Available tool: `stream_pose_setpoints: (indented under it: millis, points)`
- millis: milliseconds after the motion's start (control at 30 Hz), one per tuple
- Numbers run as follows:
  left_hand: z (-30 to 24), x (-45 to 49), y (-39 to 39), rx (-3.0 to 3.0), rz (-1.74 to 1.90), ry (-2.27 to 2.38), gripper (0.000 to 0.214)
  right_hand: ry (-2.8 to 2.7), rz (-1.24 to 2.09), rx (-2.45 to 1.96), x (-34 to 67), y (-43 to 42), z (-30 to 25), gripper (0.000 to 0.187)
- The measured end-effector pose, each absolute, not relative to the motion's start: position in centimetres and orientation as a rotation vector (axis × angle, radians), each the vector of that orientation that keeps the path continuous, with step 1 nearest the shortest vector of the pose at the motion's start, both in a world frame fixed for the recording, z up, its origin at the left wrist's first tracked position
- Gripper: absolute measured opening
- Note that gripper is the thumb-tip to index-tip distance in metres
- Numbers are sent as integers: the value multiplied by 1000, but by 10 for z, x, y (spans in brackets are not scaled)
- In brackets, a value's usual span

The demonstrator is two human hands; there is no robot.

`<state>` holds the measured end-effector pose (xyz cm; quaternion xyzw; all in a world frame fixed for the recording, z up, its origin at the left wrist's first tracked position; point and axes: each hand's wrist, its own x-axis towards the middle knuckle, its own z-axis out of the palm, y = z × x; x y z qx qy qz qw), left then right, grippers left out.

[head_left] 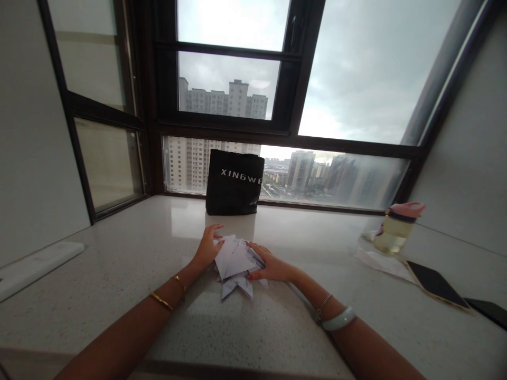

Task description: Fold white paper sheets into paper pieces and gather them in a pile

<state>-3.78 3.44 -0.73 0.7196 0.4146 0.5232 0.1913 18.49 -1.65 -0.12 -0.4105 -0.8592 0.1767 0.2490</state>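
A loose pile of folded white paper pieces (234, 259) lies on the speckled stone sill in front of me. Several pieces overlap, and pointed corners stick out toward me. My left hand (209, 245) rests at the pile's left edge, fingers apart and curved, the thumb touching the paper. On the opposite side my right hand (269, 263) lies against the pile with its fingers spread over the right edge. Neither hand is closed around a piece. The lower layers of the pile are partly hidden under the top sheets and my right hand.
Behind the pile a black bag (234, 184) stands upright against the window. To the right are a drink bottle with a pink lid (396, 229), a white tissue (382, 263), a dark flat pad (438, 284) and a dark object (489, 311). A white power strip (41, 266) lies left.
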Motion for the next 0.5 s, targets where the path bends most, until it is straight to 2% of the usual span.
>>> stream_pose_setpoints:
  millis: [233, 333, 500]
  points:
    - [-11, -40, 38, 2019, 1424, 1386, 22, -2244, 387, -1125, 182, -11, 0, 47]
    - [-13, -42, 36, 2013, 1364, 1452, 20, -2222, 399, -1101, 180, -13, 2, 48]
    - [-11, -38, 31, 2073, 1317, 1300, 27, -2268, 432, -1061, 178, -17, 0, 62]
